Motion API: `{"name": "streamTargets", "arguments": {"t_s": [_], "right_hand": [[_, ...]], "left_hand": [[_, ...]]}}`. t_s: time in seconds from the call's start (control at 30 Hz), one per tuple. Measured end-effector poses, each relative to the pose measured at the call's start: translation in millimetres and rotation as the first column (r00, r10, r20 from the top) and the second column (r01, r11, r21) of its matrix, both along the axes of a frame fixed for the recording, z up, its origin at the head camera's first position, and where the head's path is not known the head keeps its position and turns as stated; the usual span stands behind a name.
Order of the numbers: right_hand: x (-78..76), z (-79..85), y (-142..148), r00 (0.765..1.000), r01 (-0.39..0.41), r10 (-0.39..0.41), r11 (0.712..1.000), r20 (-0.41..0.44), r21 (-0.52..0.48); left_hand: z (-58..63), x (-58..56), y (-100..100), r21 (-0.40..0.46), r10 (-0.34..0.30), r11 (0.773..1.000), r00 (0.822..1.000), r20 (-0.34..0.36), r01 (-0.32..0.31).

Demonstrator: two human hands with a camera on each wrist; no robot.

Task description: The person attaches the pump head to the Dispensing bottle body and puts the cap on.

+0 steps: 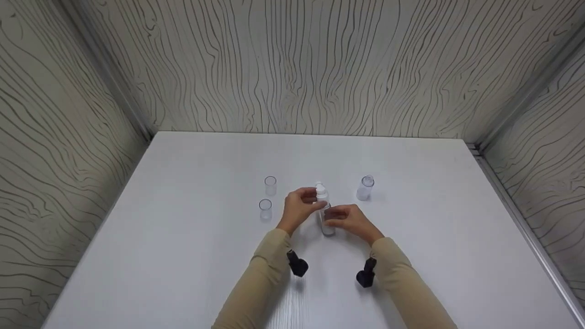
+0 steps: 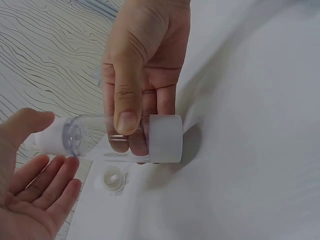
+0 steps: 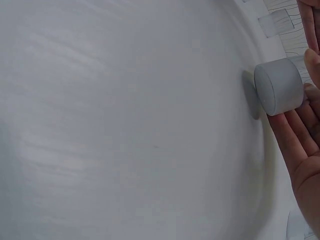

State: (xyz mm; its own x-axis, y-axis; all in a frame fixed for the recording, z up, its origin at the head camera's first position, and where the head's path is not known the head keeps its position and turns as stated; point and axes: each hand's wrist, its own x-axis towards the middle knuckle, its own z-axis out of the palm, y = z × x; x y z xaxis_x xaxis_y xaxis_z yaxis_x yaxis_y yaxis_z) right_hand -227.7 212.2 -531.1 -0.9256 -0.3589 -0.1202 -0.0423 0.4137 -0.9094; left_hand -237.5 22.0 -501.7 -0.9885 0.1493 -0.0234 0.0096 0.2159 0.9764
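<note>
A slim pump bottle [image 1: 327, 224] stands upright between the hands, with a white pump top [image 1: 321, 192]. Its clear body [image 2: 102, 150] and pale grey base [image 2: 166, 140] show in the left wrist view. The right hand [image 1: 349, 220] grips the clear body, thumb on the near side and fingers curled behind. Up at the white top, the left hand [image 1: 299, 209] holds it loosely between thumb and fingertips. In the right wrist view the grey base [image 3: 279, 87] is close over the table, and the right hand [image 3: 302, 140] shows partly.
Two open clear cups [image 1: 270, 186] stand left of the bottle, one behind the other. Right of it is a clear container [image 1: 364, 189] with a small piece at its mouth. The white table [image 1: 192, 265] meets wood-grain panels [image 1: 292, 68] at the back and sides.
</note>
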Motion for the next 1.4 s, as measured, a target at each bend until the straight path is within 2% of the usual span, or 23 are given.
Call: {"name": "streamTargets", "arguments": {"t_s": [0.17, 0.2, 0.37, 0.73, 1.0, 1.4], "right_hand": [[-0.2, -0.2, -0.1, 1.0, -0.001, 0.001, 1.0, 0.004, -0.002], [-2.1, -4.5, 1.1, 1.0, -0.001, 0.001, 1.0, 0.004, -0.004], [-2.3, -4.9, 1.7, 1.0, 0.003, -0.003, 1.0, 0.003, 0.005], [-3.6, -5.6, 0.5, 1.0, 0.009, -0.009, 1.0, 0.005, 0.021], [-3.4, -3.8, 2.7, 1.0, -0.026, 0.026, 1.0, 0.002, 0.007], [-4.3, -6.3, 2.9, 1.0, -0.003, 0.003, 1.0, 0.016, 0.026]], "left_hand": [[-1.2, -0.7, 3.1, 0.014, 0.062, 0.998, 0.998, 0.009, -0.062], [-1.3, -0.6, 3.5, 0.014, 0.069, 0.998, 0.998, 0.009, -0.069], [-1.3, -0.4, 4.5, -0.003, 0.082, 0.997, 0.997, 0.008, -0.082], [-2.9, -1.7, 3.7, -0.013, 0.071, 0.997, 0.997, -0.013, -0.071], [-2.6, -3.4, 3.0, 0.007, 0.042, 0.999, 0.999, -0.004, -0.042], [-1.0, -0.7, 3.9, 0.009, 0.002, 1.0, 1.0, 0.016, -0.002]]}}
